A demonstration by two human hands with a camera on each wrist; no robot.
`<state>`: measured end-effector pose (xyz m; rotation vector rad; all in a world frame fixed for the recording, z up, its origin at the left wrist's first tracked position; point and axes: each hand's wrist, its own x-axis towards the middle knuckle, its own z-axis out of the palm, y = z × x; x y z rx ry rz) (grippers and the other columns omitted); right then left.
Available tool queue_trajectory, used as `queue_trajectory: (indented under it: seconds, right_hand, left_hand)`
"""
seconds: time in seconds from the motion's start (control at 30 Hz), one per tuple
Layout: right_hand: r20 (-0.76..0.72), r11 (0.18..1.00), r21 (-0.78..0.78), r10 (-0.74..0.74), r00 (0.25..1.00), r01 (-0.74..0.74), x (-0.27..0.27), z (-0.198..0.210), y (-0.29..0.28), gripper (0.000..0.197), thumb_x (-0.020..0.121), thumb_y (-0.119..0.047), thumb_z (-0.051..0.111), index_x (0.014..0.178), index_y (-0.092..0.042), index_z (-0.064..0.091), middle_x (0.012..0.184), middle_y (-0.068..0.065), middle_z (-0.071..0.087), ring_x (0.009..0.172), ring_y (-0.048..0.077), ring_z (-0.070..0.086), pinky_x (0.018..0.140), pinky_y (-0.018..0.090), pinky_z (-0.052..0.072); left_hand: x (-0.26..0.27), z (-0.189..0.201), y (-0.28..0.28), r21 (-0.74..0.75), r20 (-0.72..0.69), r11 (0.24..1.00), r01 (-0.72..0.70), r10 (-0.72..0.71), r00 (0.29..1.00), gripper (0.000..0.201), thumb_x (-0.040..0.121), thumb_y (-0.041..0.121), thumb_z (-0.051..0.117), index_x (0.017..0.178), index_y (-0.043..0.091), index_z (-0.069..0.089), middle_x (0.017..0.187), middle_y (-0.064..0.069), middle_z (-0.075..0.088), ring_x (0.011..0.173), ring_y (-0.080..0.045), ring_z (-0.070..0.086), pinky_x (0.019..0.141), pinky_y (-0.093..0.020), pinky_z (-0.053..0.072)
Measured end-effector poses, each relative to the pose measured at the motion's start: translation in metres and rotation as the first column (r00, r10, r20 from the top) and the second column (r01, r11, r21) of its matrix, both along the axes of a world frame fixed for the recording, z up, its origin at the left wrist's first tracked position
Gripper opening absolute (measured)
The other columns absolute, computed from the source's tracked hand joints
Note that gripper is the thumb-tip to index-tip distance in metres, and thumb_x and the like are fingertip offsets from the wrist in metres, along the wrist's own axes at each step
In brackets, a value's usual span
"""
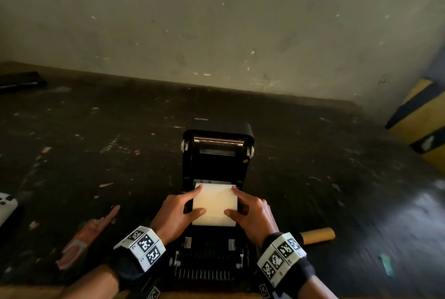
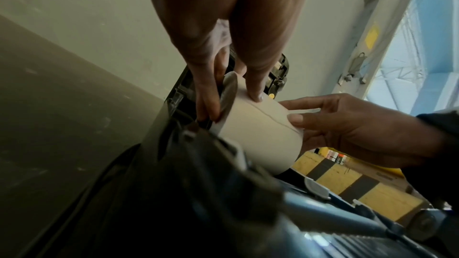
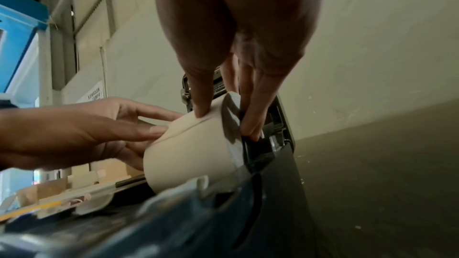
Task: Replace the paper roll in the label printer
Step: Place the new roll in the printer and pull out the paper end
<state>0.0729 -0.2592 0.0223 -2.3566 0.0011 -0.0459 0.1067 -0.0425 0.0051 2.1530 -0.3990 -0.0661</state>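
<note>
A black label printer (image 1: 218, 166) stands on the dark table with its lid tilted up and back. Both hands hold a white paper roll (image 1: 214, 209) over the printer's open bay. My left hand (image 1: 190, 203) grips the roll's left end, thumb on its curved face and fingers along the end face. My right hand (image 1: 242, 202) grips the right end the same way. In the left wrist view the fingers (image 2: 208, 103) reach down beside the roll (image 2: 261, 136). In the right wrist view the fingers (image 3: 250, 125) do likewise at the roll (image 3: 188, 156). The bay floor is hidden.
A bare brown cardboard core (image 1: 317, 236) lies on the table right of the printer. A red wrapper (image 1: 84, 238) lies at the left, a white device (image 1: 6, 204) at the left edge. A yellow-and-black striped block (image 1: 419, 125) stands at the right, by the wall.
</note>
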Motion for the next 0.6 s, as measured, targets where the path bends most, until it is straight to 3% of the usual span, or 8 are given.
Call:
queue_trajectory:
  seconds: [0.17, 0.3, 0.4, 0.5, 0.6]
  right_hand:
    - [0.014, 1.0, 0.021, -0.012, 1.0, 0.011, -0.007, -0.006, 0.001, 0.049, 0.078, -0.03, 0.072, 0.124, -0.03, 0.054, 0.112, 0.001, 0.069, 0.097, 0.009, 0.064, 0.088, 0.03, 0.054]
    - [0.009, 0.999, 0.027, -0.018, 1.0, 0.018, -0.012, -0.011, 0.004, 0.048, 0.081, -0.025, 0.07, 0.126, -0.027, 0.053, 0.109, -0.001, 0.068, 0.095, 0.006, 0.065, 0.086, 0.022, 0.053]
    - [0.033, 0.999, 0.007, -0.04, 0.999, 0.04, -0.016, -0.015, 0.005, 0.048, 0.081, -0.024, 0.07, 0.127, -0.027, 0.054, 0.099, -0.001, 0.071, 0.086, 0.005, 0.066, 0.083, 0.018, 0.052]
    - [0.037, 0.998, 0.033, -0.051, 0.998, 0.05, -0.022, -0.017, 0.008, 0.049, 0.083, -0.017, 0.068, 0.129, -0.026, 0.053, 0.101, -0.003, 0.07, 0.087, 0.003, 0.065, 0.084, 0.015, 0.051]
    - [0.041, 0.997, 0.015, -0.074, 0.996, 0.073, -0.027, -0.021, 0.01, 0.051, 0.084, -0.013, 0.066, 0.131, -0.028, 0.05, 0.102, -0.002, 0.069, 0.089, 0.005, 0.064, 0.086, 0.022, 0.053]
  left_hand:
    - [-0.002, -0.002, 0.002, 0.1, 0.051, 0.995, 0.011, -0.016, 0.999, 0.056, 0.078, 0.031, 0.07, 0.129, 0.033, 0.048, 0.108, -0.006, 0.067, 0.096, -0.016, 0.063, 0.088, -0.031, 0.051]
    - [-0.004, -0.003, 0.003, 0.107, 0.101, 0.994, 0.03, -0.041, 0.994, 0.053, 0.079, 0.024, 0.07, 0.128, 0.028, 0.051, 0.114, 0.007, 0.059, 0.102, -0.012, 0.06, 0.093, -0.026, 0.047]
    - [-0.006, -0.003, 0.005, 0.161, 0.15, 0.987, 0.023, -0.047, 0.988, 0.054, 0.08, 0.027, 0.068, 0.13, 0.031, 0.047, 0.099, 0.001, 0.062, 0.086, -0.012, 0.059, 0.083, -0.037, 0.051]
    - [-0.013, -0.006, 0.006, 0.156, 0.109, 0.987, 0.026, -0.043, 0.993, 0.06, 0.081, 0.027, 0.066, 0.132, 0.038, 0.036, 0.082, 0.001, 0.06, 0.074, -0.011, 0.058, 0.075, -0.036, 0.052]
    - [-0.019, -0.008, 0.007, 0.135, 0.065, 0.989, 0.055, -0.065, 0.996, 0.06, 0.083, 0.023, 0.065, 0.133, 0.038, 0.035, 0.079, 0.004, 0.067, 0.068, -0.009, 0.064, 0.072, -0.036, 0.056]
